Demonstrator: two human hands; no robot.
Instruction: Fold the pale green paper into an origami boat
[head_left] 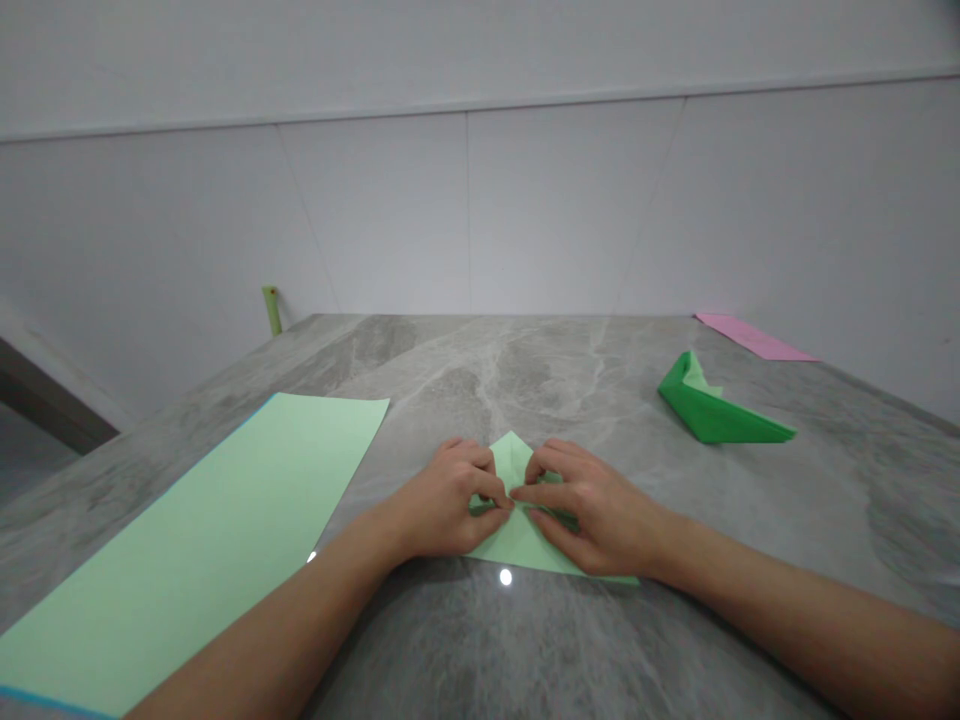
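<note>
A light green folded paper point(514, 545) lies on the grey marble table point(480, 400), its peak pointing away from me. My left hand point(450, 500) pinches the paper's middle fold with thumb and forefinger. My right hand point(585, 505) presses on the same fold from the right, fingers curled and pinched on the paper. Both hands meet at the centre and hide most of the fold.
A stack of light green sheets point(202, 540) with a blue edge lies at the left. A dark green folded paper boat point(712, 410) rests at the right, a pink sheet point(754, 338) beyond it at the far edge. A white wall stands behind the table.
</note>
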